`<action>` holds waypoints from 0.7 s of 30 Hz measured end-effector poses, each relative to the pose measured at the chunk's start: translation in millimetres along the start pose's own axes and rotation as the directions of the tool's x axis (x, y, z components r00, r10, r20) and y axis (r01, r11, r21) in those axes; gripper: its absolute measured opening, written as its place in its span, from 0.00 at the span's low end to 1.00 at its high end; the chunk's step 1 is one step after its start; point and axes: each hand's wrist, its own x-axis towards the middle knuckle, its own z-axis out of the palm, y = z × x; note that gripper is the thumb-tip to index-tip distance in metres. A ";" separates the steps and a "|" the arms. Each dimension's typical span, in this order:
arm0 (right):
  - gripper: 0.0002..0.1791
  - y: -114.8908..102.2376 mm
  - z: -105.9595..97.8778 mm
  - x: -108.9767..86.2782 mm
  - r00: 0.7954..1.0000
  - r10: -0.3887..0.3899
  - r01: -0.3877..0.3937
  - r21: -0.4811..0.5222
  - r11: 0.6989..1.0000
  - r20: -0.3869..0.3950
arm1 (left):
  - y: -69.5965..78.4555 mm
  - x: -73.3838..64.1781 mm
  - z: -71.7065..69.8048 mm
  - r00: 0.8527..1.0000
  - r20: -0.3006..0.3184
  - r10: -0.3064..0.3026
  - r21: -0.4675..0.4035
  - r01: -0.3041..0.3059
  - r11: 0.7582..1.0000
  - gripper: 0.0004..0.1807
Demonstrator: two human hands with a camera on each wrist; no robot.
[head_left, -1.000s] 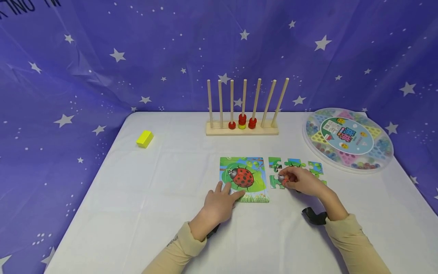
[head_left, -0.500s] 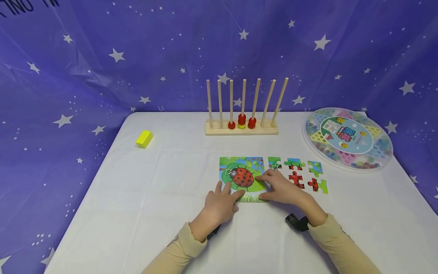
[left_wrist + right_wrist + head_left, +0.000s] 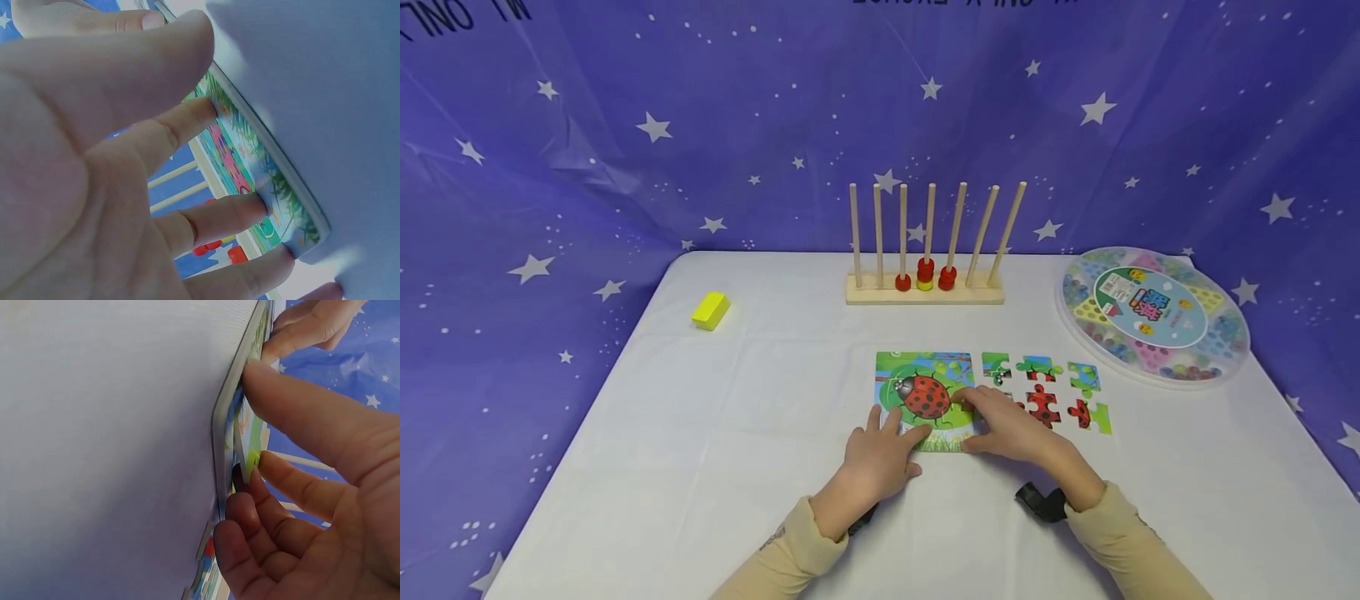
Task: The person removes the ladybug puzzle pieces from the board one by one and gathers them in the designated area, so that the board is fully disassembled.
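A square ladybug jigsaw puzzle board [image 3: 895,362] lies on the table before both hands. My left hand [image 3: 877,457] rests on its lower left, fingers spread and fairly straight over the grassy edge, as the left wrist view also shows. My right hand [image 3: 1017,427] is at the board's right side, thumb at the lower corner. In the right wrist view, its index finger and a curled finger pinch a green puzzle piece [image 3: 244,447] tilted up from the board. Loose puzzle pieces [image 3: 1041,406] lie to the right, partly hidden by that hand.
A wooden peg stand [image 3: 925,296] with red and yellow rings stands behind the board. At the right is a round clear game box [image 3: 1152,321] with coloured marbles. A yellow block [image 3: 711,311] lies far left. A starry purple cloth [image 3: 775,125] hangs behind the white table.
My right hand has left the piece it held among the loose ones and moved left to the board's right edge. The left hand has stayed on the board. The head view has tilted slightly.
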 end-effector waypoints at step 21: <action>0.35 26.5 -45.5 -41.5 0.982 0.058 -0.024 0.183 0.983 -0.180 | 0.4 -1.4 -1.9 1.000 -0.003 0.010 -0.009 -0.010 1.000 0.29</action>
